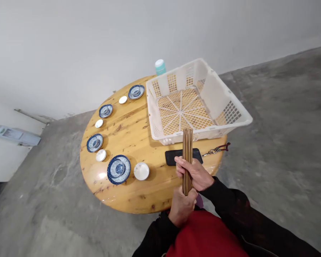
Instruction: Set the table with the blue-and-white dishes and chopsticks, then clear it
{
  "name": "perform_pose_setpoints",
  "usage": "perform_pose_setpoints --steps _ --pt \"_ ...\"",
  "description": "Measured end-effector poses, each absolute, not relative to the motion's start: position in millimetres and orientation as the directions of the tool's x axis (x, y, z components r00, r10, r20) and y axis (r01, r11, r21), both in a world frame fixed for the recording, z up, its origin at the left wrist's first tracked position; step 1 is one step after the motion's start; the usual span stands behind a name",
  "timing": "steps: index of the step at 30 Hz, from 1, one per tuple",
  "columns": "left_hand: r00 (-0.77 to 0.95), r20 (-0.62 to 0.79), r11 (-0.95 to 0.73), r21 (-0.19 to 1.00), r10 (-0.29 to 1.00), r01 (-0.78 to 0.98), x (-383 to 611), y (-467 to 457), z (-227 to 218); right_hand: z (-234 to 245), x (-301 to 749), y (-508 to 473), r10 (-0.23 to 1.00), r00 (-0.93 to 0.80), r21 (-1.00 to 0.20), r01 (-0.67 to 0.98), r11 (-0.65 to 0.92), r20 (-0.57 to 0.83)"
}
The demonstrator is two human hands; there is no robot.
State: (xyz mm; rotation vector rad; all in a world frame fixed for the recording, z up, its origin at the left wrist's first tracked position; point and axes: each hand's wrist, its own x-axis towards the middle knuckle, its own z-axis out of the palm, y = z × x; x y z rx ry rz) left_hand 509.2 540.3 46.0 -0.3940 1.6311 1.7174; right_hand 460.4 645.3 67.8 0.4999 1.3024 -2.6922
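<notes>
A bundle of brown wooden chopsticks (187,144) stands upright between my two hands, in front of the table's near right part. My left hand (182,204) is closed around its lower end. Above it, my right hand (196,173) grips the middle of the bundle, thumb laid across the front. Right behind the chopsticks lies a black phone (173,157) on the table, partly covered by the bundle and my right hand. A keychain (215,150) with a dark red strap lies beside the phone.
A white plastic basket (231,103) stands at the table's right, a turquoise bottle (160,67) behind it. Along the left edge of the oval wooden table (133,142) sit several blue-patterned plates with bowls (118,169) and several small white bowls (141,171).
</notes>
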Motion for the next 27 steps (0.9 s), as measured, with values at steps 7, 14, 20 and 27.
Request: perform_pose_setpoints --steps 7,14,20,27 --pt "-0.821 -0.406 0.185 0.914 0.401 -0.361 488 522 42 68 484 630 0.225 -0.95 -0.924 0.127 -0.36 -0.219" --pt "-0.903 -0.098 0.325 0.944 0.418 0.048 465 490 39 70 480 575 0.478 -0.876 -0.995 0.028 -0.096 -0.071" --pt "-0.88 -0.09 0.388 0.915 0.466 0.111 461 475 28 63 479 560 0.478 -0.878 -0.999 0.018 -0.039 -0.035" --pt "-0.824 -0.069 0.183 0.982 0.563 0.043 446 477 62 109 439 614 0.29 -0.956 -0.991 -0.005 0.132 0.043"
